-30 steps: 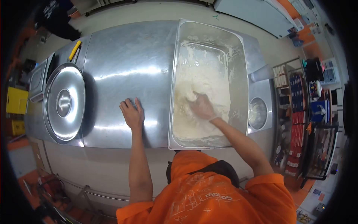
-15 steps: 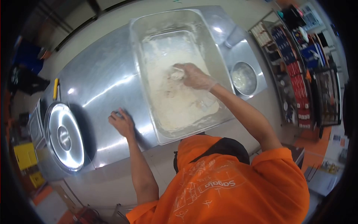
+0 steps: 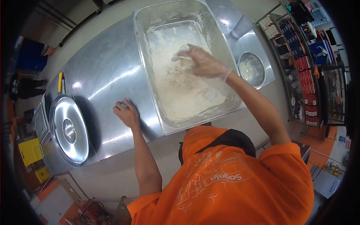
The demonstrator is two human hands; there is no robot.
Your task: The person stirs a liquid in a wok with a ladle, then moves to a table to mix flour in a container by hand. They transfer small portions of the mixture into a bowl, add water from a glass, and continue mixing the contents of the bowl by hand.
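My right hand (image 3: 207, 64), in a clear plastic glove, is raised over a deep steel pan (image 3: 148, 88). Its fingers close around a pale, flour-coated lump (image 3: 184, 63); what lies under the coating does not show. Off-white flour (image 3: 183, 105) covers much of the pan's bottom, with loose clumps below the hand. To the left of the pan, my bare left hand (image 3: 126, 113) rests on the steel table (image 3: 107, 80). Its fingers are bent and slightly apart, and I see nothing held in them.
A round steel bowl (image 3: 252, 69) with pale residue and a translucent cup (image 3: 242, 27) stand right of the pan. At the left are a round steel lid (image 3: 69, 131) and a yellow-handled tool (image 3: 60, 83). Stocked shelves (image 3: 296, 56) stand beyond the table at right.
My right hand has risen with the lump, and more loose clumps show beneath it. My left hand stays on the table, its fingers a little more bent. The view has shifted slightly.
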